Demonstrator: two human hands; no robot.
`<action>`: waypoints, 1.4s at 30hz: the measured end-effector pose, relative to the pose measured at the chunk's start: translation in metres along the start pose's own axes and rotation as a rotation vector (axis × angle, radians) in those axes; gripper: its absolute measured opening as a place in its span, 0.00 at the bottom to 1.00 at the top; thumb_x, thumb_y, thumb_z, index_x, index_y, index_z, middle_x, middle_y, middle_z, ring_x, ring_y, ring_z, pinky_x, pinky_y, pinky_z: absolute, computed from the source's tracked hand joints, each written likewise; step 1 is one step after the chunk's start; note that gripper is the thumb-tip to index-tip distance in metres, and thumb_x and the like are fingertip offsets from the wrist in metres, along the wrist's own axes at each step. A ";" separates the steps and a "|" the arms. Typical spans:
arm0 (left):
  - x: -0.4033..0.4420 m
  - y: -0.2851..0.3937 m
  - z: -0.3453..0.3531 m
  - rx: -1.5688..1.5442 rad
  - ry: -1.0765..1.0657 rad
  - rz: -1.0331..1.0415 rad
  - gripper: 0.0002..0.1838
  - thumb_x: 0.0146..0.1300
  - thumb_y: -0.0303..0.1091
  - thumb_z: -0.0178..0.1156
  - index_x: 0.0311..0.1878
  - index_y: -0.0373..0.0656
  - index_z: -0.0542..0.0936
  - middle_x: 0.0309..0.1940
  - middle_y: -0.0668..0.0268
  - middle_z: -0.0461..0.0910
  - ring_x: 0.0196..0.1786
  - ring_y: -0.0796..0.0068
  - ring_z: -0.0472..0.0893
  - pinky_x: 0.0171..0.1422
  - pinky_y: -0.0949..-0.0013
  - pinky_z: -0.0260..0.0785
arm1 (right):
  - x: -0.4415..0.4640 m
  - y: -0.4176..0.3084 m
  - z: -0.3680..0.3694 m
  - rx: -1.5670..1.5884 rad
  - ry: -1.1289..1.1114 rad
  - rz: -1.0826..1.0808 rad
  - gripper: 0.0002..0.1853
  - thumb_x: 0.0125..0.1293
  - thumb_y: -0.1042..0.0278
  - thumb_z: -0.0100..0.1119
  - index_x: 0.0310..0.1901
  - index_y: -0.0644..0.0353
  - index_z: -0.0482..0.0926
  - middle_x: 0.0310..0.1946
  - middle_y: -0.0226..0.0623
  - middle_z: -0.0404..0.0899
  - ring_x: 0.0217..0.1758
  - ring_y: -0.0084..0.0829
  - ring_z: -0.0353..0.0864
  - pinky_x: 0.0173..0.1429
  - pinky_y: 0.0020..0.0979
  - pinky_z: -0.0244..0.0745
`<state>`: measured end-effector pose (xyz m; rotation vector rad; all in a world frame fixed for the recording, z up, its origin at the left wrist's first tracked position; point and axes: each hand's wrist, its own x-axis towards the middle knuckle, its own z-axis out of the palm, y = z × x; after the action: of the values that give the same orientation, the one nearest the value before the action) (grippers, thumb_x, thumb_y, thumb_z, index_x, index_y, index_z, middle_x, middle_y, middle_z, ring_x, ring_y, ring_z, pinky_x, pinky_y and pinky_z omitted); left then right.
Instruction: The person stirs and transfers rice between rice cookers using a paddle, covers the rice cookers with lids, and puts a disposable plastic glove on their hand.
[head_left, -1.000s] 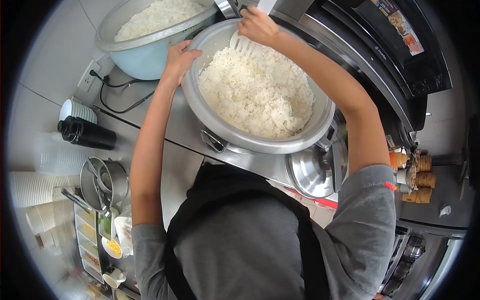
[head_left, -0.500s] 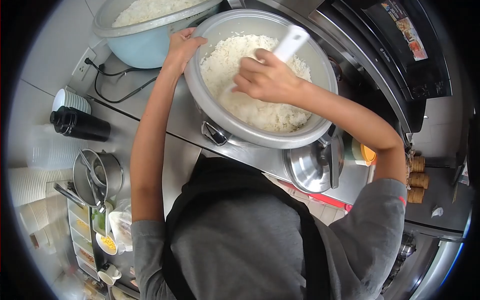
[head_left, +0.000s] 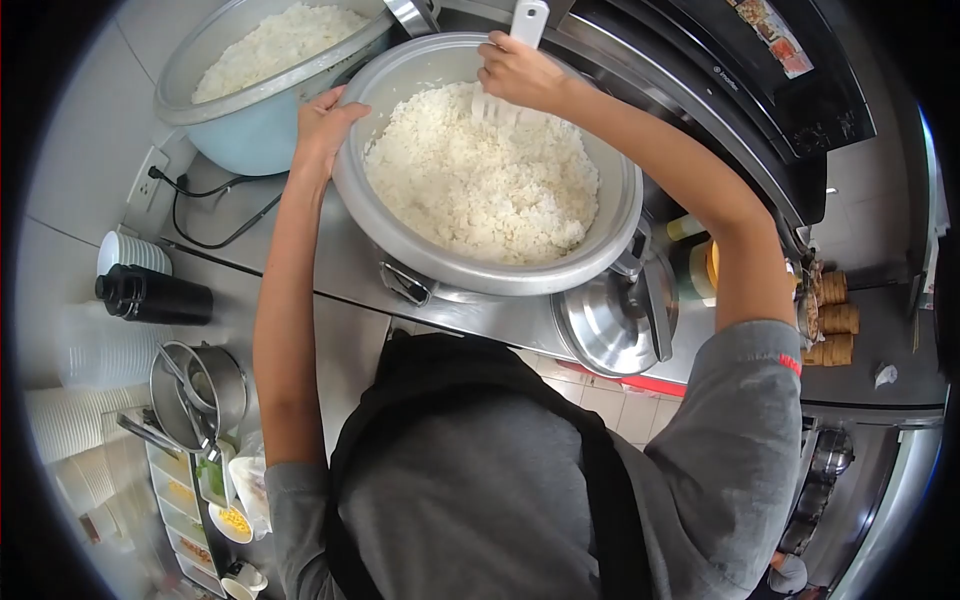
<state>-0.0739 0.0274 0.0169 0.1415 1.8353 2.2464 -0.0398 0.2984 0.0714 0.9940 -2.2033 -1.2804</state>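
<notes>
A large grey rice cooker pot [head_left: 470, 280] in front of me holds cooked white rice [head_left: 480, 190]. My left hand [head_left: 325, 128] grips its rim on the left, with the thumb over the edge and the fingers partly out of sight behind it. Over the far side of the rice, my right hand [head_left: 518, 75] is closed around a white rice paddle [head_left: 529, 20]. The handle sticks up past my fist, and the slotted, fork-like end [head_left: 500, 108] rests in the rice at the far wall.
Behind on the left stands a pale blue pot [head_left: 240, 140] full of rice. A steel lid [head_left: 610, 320] lies right of the cooker. A black appliance [head_left: 720, 80] borders the right. Leftward are a black bottle [head_left: 160, 295], a steel pot [head_left: 225, 400] and stacked cups [head_left: 135, 255].
My right hand has moved the paddle from the middle of the rice to the far side, turning it more upright. The left hand keeps hold of the rim; the whole view has shifted slightly.
</notes>
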 end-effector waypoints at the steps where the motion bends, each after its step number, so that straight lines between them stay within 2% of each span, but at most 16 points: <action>1: 0.000 -0.001 0.000 -0.007 0.011 0.000 0.24 0.47 0.20 0.62 0.52 0.29 0.75 0.40 0.54 0.81 0.36 0.69 0.82 0.40 0.70 0.76 | -0.009 -0.003 -0.003 0.094 0.013 0.000 0.09 0.55 0.57 0.59 0.25 0.51 0.78 0.22 0.22 0.77 0.44 0.23 0.71 0.60 0.31 0.56; 2: 0.000 -0.001 -0.001 -0.012 0.021 -0.002 0.25 0.46 0.19 0.62 0.52 0.29 0.75 0.40 0.54 0.81 0.36 0.69 0.82 0.40 0.70 0.76 | -0.020 -0.009 -0.008 0.116 0.020 0.037 0.12 0.57 0.53 0.58 0.25 0.52 0.78 0.22 0.23 0.77 0.43 0.23 0.71 0.61 0.34 0.56; 5: 0.002 -0.003 0.000 -0.031 0.023 0.014 0.25 0.46 0.19 0.62 0.53 0.28 0.75 0.40 0.54 0.81 0.36 0.69 0.82 0.40 0.70 0.76 | -0.043 -0.015 -0.035 0.254 0.014 0.167 0.14 0.56 0.52 0.59 0.24 0.53 0.77 0.21 0.26 0.77 0.41 0.24 0.72 0.60 0.36 0.58; 6: 0.002 -0.004 -0.002 -0.033 0.022 0.021 0.25 0.46 0.19 0.62 0.53 0.28 0.75 0.40 0.54 0.81 0.36 0.69 0.82 0.40 0.70 0.76 | -0.050 -0.017 -0.040 0.346 0.071 0.219 0.14 0.54 0.51 0.61 0.23 0.53 0.76 0.19 0.26 0.76 0.38 0.25 0.72 0.57 0.36 0.59; 9: 0.006 -0.008 -0.001 -0.046 0.048 0.025 0.25 0.46 0.19 0.62 0.52 0.28 0.75 0.40 0.54 0.81 0.36 0.70 0.82 0.39 0.71 0.76 | -0.069 -0.041 -0.080 0.435 0.002 0.273 0.15 0.53 0.51 0.62 0.22 0.53 0.74 0.18 0.24 0.75 0.36 0.25 0.71 0.55 0.37 0.59; 15: -0.003 0.000 0.001 0.011 0.036 0.032 0.23 0.47 0.19 0.61 0.51 0.29 0.76 0.39 0.55 0.81 0.34 0.71 0.82 0.38 0.72 0.75 | -0.053 -0.041 -0.136 0.422 0.194 0.182 0.14 0.55 0.53 0.61 0.23 0.55 0.79 0.18 0.27 0.77 0.36 0.26 0.73 0.55 0.36 0.63; 16: -0.001 0.002 0.001 0.004 0.026 0.031 0.23 0.47 0.19 0.61 0.51 0.29 0.76 0.38 0.56 0.82 0.34 0.71 0.82 0.38 0.72 0.75 | -0.051 -0.034 -0.128 0.507 0.184 0.212 0.11 0.54 0.58 0.61 0.23 0.55 0.78 0.19 0.27 0.77 0.39 0.26 0.73 0.56 0.35 0.62; 22: 0.004 -0.004 -0.001 -0.032 -0.019 0.015 0.22 0.47 0.19 0.60 0.49 0.30 0.77 0.37 0.57 0.82 0.33 0.72 0.82 0.37 0.72 0.75 | -0.078 -0.006 -0.058 -0.048 -0.183 0.241 0.06 0.52 0.67 0.57 0.28 0.59 0.79 0.25 0.29 0.80 0.46 0.27 0.72 0.57 0.32 0.56; 25: 0.003 -0.004 -0.001 -0.039 -0.005 0.022 0.22 0.47 0.19 0.60 0.49 0.30 0.77 0.37 0.56 0.82 0.33 0.71 0.82 0.37 0.72 0.75 | -0.084 -0.019 -0.060 -0.022 -0.190 0.250 0.03 0.51 0.70 0.54 0.27 0.59 0.76 0.24 0.32 0.78 0.43 0.29 0.72 0.55 0.32 0.57; 29: 0.004 -0.007 -0.003 -0.036 -0.007 0.014 0.22 0.46 0.18 0.60 0.49 0.30 0.77 0.37 0.56 0.82 0.33 0.71 0.82 0.37 0.72 0.75 | -0.071 -0.045 -0.100 0.227 -0.367 0.194 0.04 0.51 0.69 0.55 0.27 0.58 0.78 0.25 0.30 0.78 0.46 0.28 0.72 0.54 0.29 0.57; 33: 0.001 -0.004 -0.001 -0.042 0.000 0.028 0.22 0.46 0.19 0.60 0.49 0.30 0.77 0.37 0.56 0.82 0.33 0.72 0.82 0.37 0.72 0.75 | -0.040 -0.038 -0.144 0.348 -0.302 0.177 0.03 0.49 0.69 0.58 0.25 0.58 0.78 0.20 0.30 0.79 0.40 0.27 0.75 0.52 0.28 0.58; 34: 0.001 -0.002 -0.001 -0.035 0.001 0.030 0.22 0.46 0.19 0.60 0.49 0.30 0.77 0.37 0.56 0.82 0.33 0.72 0.82 0.37 0.72 0.75 | -0.033 -0.036 -0.147 0.365 -0.245 0.158 0.06 0.51 0.66 0.59 0.22 0.57 0.79 0.18 0.31 0.79 0.37 0.28 0.75 0.50 0.30 0.58; 37: 0.001 -0.003 -0.001 -0.026 -0.007 0.027 0.22 0.46 0.19 0.60 0.49 0.30 0.77 0.37 0.56 0.82 0.33 0.72 0.82 0.37 0.72 0.75 | -0.012 -0.025 -0.120 0.540 -0.207 0.222 0.11 0.54 0.59 0.61 0.22 0.56 0.80 0.19 0.32 0.79 0.36 0.29 0.75 0.48 0.32 0.58; 38: 0.003 -0.005 -0.002 -0.031 -0.015 0.024 0.22 0.46 0.19 0.60 0.49 0.30 0.77 0.37 0.56 0.82 0.33 0.72 0.82 0.37 0.72 0.75 | -0.006 -0.023 -0.108 0.576 -0.232 0.245 0.14 0.55 0.53 0.62 0.21 0.55 0.81 0.18 0.32 0.79 0.35 0.29 0.75 0.47 0.33 0.56; 41: 0.001 -0.003 0.000 -0.016 0.000 0.020 0.21 0.46 0.19 0.60 0.49 0.31 0.77 0.37 0.57 0.82 0.33 0.72 0.81 0.37 0.72 0.75 | 0.005 -0.026 -0.077 0.650 -0.325 0.308 0.14 0.55 0.53 0.61 0.23 0.54 0.82 0.18 0.31 0.78 0.36 0.29 0.75 0.47 0.32 0.56; 42: 0.000 -0.001 0.001 -0.006 0.013 0.018 0.21 0.46 0.19 0.60 0.49 0.31 0.77 0.36 0.57 0.82 0.33 0.72 0.81 0.37 0.72 0.75 | 0.012 -0.026 -0.075 0.651 -0.271 0.288 0.14 0.55 0.53 0.61 0.23 0.54 0.82 0.18 0.30 0.78 0.36 0.28 0.75 0.47 0.32 0.56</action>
<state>-0.0734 0.0281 0.0157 0.1424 1.8410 2.2698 0.0107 0.2378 0.0862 0.6856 -2.9361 -0.5955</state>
